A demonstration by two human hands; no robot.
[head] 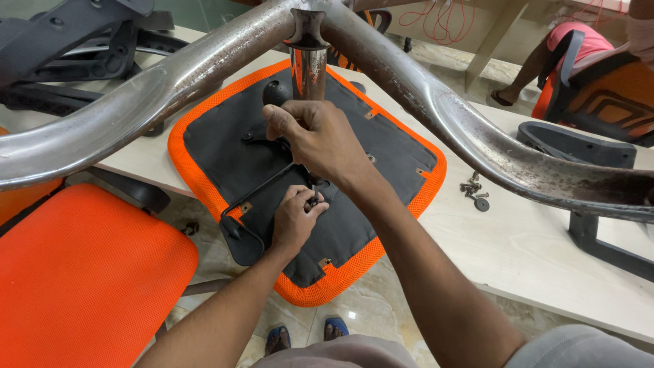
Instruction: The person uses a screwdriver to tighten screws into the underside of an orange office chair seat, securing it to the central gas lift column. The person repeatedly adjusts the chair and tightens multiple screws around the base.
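Orange seat cushion point(204, 163) lies upside down on the table point(545, 259). Your left hand point(294, 219) pinches a small bolt point(312, 202) in the middle; turn it straight while your right hand point(320, 140) grips the metal plate point(279, 146) steady.

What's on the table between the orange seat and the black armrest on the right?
Head view: a small pile of loose screws and a washer on bare table, between the upturned seat and the armrest.

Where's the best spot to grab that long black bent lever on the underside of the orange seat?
Probably the black bent lever's paddle-shaped end, overhanging the orange mesh seat's near-left edge. Come from the near-left: it's free there, while both hands crowd the inner end.
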